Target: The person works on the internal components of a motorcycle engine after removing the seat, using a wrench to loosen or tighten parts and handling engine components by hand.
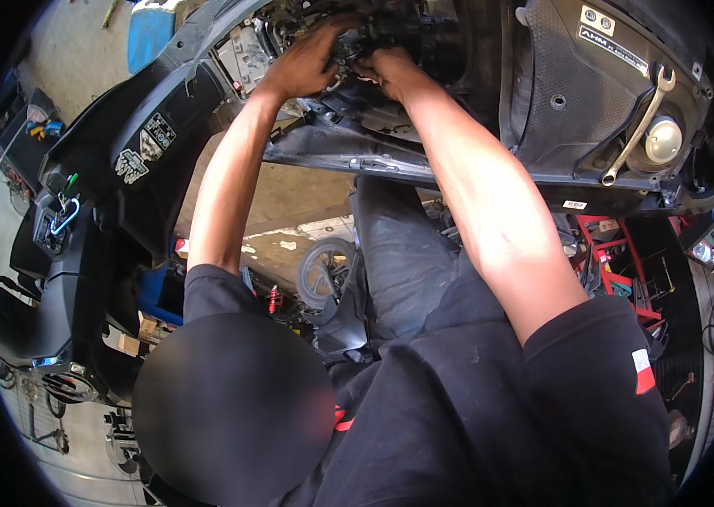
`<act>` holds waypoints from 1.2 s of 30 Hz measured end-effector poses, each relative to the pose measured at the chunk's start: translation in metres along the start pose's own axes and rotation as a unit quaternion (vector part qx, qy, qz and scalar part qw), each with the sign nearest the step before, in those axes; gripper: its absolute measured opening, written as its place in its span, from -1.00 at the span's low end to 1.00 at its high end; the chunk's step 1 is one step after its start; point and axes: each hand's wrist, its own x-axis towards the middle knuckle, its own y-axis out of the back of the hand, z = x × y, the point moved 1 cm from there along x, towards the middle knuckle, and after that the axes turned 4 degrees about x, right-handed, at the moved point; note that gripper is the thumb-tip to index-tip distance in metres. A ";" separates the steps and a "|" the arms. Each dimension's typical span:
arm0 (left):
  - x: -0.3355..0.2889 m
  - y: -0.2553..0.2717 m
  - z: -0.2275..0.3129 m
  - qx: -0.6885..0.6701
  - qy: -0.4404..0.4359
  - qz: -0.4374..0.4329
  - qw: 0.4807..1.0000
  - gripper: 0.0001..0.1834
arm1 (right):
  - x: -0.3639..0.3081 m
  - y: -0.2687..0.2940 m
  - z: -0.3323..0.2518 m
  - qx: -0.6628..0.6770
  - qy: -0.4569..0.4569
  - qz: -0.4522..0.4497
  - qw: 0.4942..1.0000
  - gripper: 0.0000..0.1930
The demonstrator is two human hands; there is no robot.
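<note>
Black shirt (475,406) at 5 o'clock. Left hand (299,69), right hand (392,71) near 12, in scooter (534,101) cavity; fingers' grip: can't tell. Wrench (640,127) at 2.

Scooter (332,159) was black; its side panel (534,139) was dark grey with a fine all-over texture pattern. Wrench (640,127) was silver, round cap (663,140) pale silver-gold. Stickers (154,137) on the front were black and white, label (574,204) lower down white with dark print. Clip (65,216) was light blue, with a green bit (72,179) beside it. Shirt (475,414) was plain black, sleeve patch (643,372) white and red. Trousers (399,253) were faded black with greyish smudges. Rack (619,262) was red, bin (150,40) blue, floor (310,190) tan-brown with whitish patches.
</note>
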 end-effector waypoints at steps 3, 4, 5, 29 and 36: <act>-0.033 -0.017 -0.006 0.072 0.186 0.144 0.969 -0.31 | -0.001 -0.008 -0.001 0.014 -0.033 -0.013 0.999 -0.89; -0.047 -0.025 -0.013 0.116 0.264 0.200 0.936 -0.32 | 0.002 -0.012 0.000 -0.002 -0.036 -0.028 0.999 -0.89; -0.050 -0.030 -0.016 0.024 0.313 0.110 0.943 -0.35 | 0.008 -0.007 0.003 -0.016 -0.040 -0.036 0.998 -0.89; -0.057 -0.056 -0.012 -0.031 0.331 -0.060 0.941 -0.71 | -0.015 -0.029 -0.012 -0.132 0.024 0.025 0.991 -0.66; -0.046 -0.049 -0.016 0.044 0.334 -0.077 0.938 -0.66 | 0.012 -0.030 0.009 -0.245 0.080 0.151 0.954 -0.67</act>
